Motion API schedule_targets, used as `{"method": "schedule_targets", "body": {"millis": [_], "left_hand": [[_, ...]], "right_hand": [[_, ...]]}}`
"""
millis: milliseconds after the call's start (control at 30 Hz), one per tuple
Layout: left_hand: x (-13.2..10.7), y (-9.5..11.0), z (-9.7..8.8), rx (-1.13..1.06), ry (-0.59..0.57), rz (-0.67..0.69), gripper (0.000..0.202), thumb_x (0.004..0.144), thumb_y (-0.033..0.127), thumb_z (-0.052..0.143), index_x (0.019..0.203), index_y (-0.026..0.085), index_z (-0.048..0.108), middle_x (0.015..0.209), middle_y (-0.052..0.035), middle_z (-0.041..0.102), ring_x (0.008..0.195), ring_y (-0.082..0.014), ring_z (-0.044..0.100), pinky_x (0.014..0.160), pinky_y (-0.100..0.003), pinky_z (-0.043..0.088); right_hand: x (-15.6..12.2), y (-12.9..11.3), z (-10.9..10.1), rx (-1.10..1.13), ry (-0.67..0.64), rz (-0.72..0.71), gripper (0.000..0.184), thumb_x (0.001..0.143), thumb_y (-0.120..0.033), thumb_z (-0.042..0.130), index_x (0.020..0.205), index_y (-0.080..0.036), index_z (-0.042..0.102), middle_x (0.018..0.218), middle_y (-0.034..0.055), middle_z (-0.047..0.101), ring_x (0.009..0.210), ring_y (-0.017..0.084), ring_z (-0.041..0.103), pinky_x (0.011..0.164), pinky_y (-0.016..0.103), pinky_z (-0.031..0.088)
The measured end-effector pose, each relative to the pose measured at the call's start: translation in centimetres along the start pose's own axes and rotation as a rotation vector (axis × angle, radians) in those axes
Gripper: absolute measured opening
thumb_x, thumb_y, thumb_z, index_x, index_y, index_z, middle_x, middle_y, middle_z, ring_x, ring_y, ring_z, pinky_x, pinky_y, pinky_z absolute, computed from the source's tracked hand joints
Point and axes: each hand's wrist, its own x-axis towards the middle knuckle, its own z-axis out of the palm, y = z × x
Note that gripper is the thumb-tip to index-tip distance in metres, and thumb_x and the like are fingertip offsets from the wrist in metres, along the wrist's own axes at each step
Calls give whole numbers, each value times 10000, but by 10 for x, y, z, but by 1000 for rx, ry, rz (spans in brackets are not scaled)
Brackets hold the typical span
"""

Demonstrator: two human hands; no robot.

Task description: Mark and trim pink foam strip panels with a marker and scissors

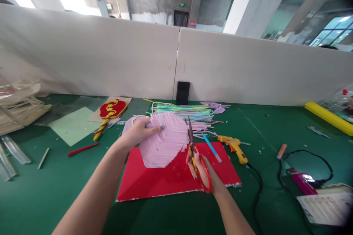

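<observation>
My left hand (140, 132) is closed on the upper left of a pale lilac piece (165, 143) made of narrow strips laid side by side in a chevron pattern. Its thumb lies across the front of the strips. My right hand (197, 165) grips a pair of scissors (191, 137) with red and yellow handles. The blades are parted a little and point up, right by the piece's right edge. Both hands are above a red board (162, 181). A blue stick (211, 147) lies on the board's upper right part.
Several coloured strips (182, 108) lie behind the board, before a black phone (182, 93) leaning on the partition (234, 66). A yellow glue gun (234, 147) with a black cord is at right. A red and yellow fan-shaped ornament (113, 109) lies at left.
</observation>
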Motion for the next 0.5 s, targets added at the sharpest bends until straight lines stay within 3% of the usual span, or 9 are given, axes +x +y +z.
{"method": "schedule_targets", "body": {"millis": [267, 500], "left_hand": [[3, -6, -3, 83, -3, 37, 326, 749, 461, 652, 883, 164, 674, 917, -77, 723, 831, -227, 675, 695, -298, 532], [6, -11, -5, 174, -9, 79, 338, 773, 484, 639, 908, 178, 685, 900, -51, 731, 860, -237, 677, 711, -302, 527]], "right_hand": [[0, 7, -2, -59, -10, -4, 547, 873, -725, 364, 809, -203, 514, 499, -78, 370, 396, 83, 347, 416, 221, 282], [-2, 1, -2, -121, -4, 7, 568, 870, -735, 352, 777, -193, 492, 482, -83, 367, 365, 68, 343, 393, 210, 271]]}}
